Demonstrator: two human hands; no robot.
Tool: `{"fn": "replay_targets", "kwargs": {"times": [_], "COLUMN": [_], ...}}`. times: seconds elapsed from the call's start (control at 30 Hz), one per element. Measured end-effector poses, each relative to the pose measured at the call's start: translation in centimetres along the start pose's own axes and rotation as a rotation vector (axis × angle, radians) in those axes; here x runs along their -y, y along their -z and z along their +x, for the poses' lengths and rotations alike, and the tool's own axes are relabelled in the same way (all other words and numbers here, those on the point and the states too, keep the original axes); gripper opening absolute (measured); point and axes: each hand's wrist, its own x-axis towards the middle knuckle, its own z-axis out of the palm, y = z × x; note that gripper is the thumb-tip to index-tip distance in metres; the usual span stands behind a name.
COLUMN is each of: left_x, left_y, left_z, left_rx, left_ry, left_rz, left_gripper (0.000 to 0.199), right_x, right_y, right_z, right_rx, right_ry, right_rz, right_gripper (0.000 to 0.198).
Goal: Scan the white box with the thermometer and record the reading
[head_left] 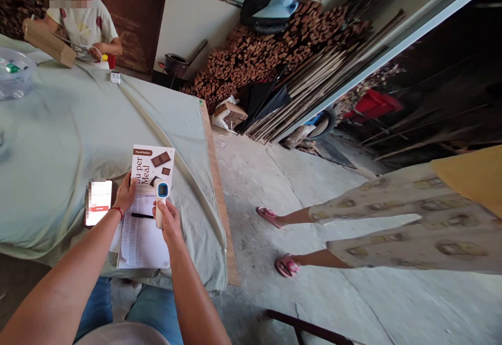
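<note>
White-screened, the phone [101,204] lies near the front edge of the table [98,141]. To its right, our left hand [126,193] grasps the box [148,163] over the far end of the notebook [147,251]. The thermometer [162,191], display toward us, fills our right hand [171,220]. We judge the step to be aiming it at the box; the next move calls for steadiness.

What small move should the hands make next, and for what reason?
I would perhaps ease the right hand slightly to the right: in this view, the infrared thermometer it holds covers the lower right part of the NutriMotion box, while the left hand holds that box at its left edge.
</note>
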Motion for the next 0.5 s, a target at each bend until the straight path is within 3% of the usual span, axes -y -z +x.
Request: {"fn": "replay_targets", "kwargs": {"times": [0.23,0.37,0.5], "left_x": [0.6,1.5,2.3], "left_y": [-0.7,-1.7,-2.3], "left_z": [0.1,0.6,1.6], "left_rx": [-0.053,-0.076,-0.090], "left_ry": [-0.053,-0.087,-0.114], "left_rz": [-0.065,-0.095,-0.087], "left_gripper": [0.063,0.060,0.058], "right_x": [-0.4,-1.0,-1.5], "right_y": [4.0,8.0,11.8], "right_z": [0.3,1.7,2.9], "right_rx": [-0.013,-0.170,-0.248], "right_ry": [0.144,0.337,0.404], "right_rz": [-0.277,-0.642,-1.077], "right_gripper": [0.036,0.051,0.041]}}
